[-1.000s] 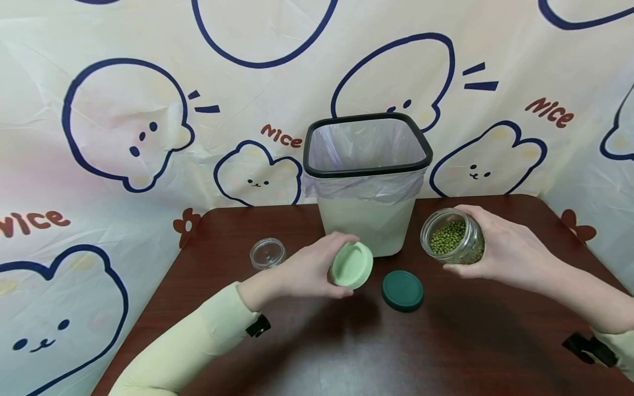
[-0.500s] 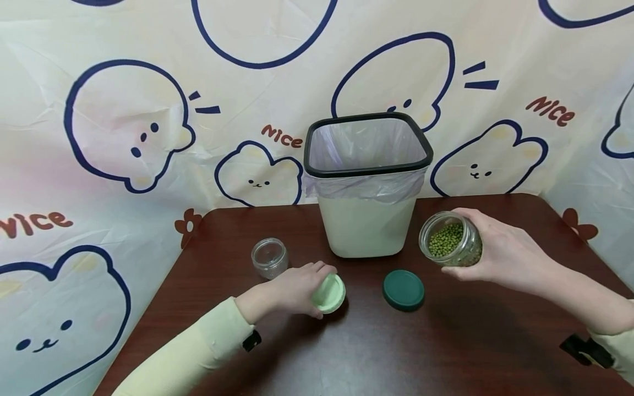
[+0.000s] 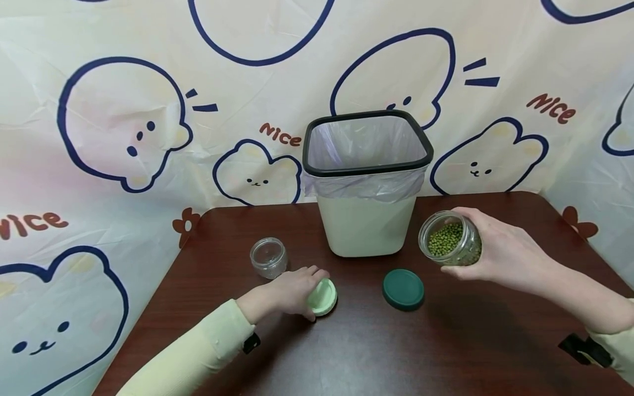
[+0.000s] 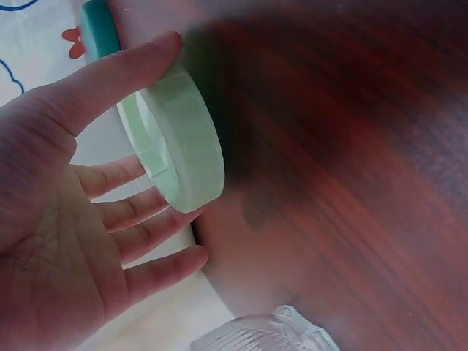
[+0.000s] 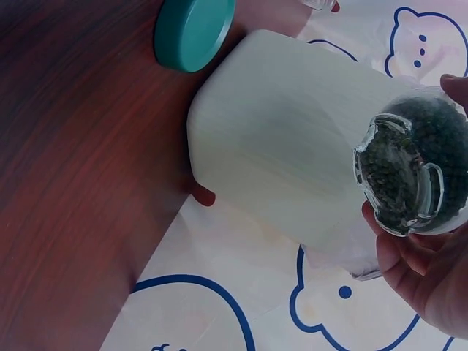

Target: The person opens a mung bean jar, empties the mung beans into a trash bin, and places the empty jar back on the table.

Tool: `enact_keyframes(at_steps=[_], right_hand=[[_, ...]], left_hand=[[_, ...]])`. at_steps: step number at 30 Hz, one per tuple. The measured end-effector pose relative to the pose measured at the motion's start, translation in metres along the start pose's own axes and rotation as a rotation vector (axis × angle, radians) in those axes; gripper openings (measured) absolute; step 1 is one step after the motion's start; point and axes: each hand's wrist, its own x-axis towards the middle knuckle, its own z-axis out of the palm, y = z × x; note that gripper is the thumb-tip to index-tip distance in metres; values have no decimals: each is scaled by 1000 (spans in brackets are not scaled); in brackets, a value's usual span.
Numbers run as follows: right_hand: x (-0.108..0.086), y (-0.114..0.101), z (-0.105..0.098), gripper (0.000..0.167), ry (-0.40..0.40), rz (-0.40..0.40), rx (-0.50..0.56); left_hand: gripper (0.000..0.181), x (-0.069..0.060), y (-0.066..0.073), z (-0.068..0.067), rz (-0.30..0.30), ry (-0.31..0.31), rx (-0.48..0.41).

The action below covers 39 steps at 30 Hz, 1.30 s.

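Observation:
In the head view my left hand (image 3: 292, 292) holds a light green lid (image 3: 323, 297) low at the table; the left wrist view shows thumb and fingers around the rim of the lid (image 4: 186, 142). My right hand (image 3: 510, 250) grips a clear jar (image 3: 468, 250) of green beans (image 3: 446, 239), raised and tilted with its open mouth toward the left. A dark green lid (image 3: 403, 289) lies between the hands. An uncovered clear jar (image 3: 269, 258) stands just behind my left hand.
A pale bin (image 3: 369, 225) with a black rim and a plastic liner stands at the back middle of the dark wooden table (image 3: 386, 352). Behind the table hangs a printed cloth (image 3: 277, 99).
My left hand has moved left and toward the table's front with the light green lid, lowering it. The right hand and its jar have barely moved.

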Motion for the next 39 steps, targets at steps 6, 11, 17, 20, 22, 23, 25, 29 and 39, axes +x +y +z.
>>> enact_keyframes(at_steps=[6,11,17,20,22,23,25,29,39], right_hand=[[1,0,1,93,-25,16,7],[1,0,1,93,-16,9,6],[1,0,0,93,-15,14,5],[1,1,1,93,-15,12,8],[2,1,1,93,-18,12,10],[2,2,1,94,-22,13,11],[2,2,1,94,-25,18,10],[1,5,1,95,-24,25,4],[2,7,1,95,-23,27,5]], left_hand=[[82,-1,-1,5,-10,-22,-5],[82,-1,-2,5,-9,-12,-1],[81,-1,-3,5,-7,0,7],[82,-3,-3,4,-10,0,-10],[81,-5,-3,0,-17,9,-28],[81,-7,-3,-2,-22,17,-38],[80,-10,-4,-10,-33,51,-58],[76,-15,-8,-35,-62,170,-106],[84,-30,-13,-107,-239,490,-170]])
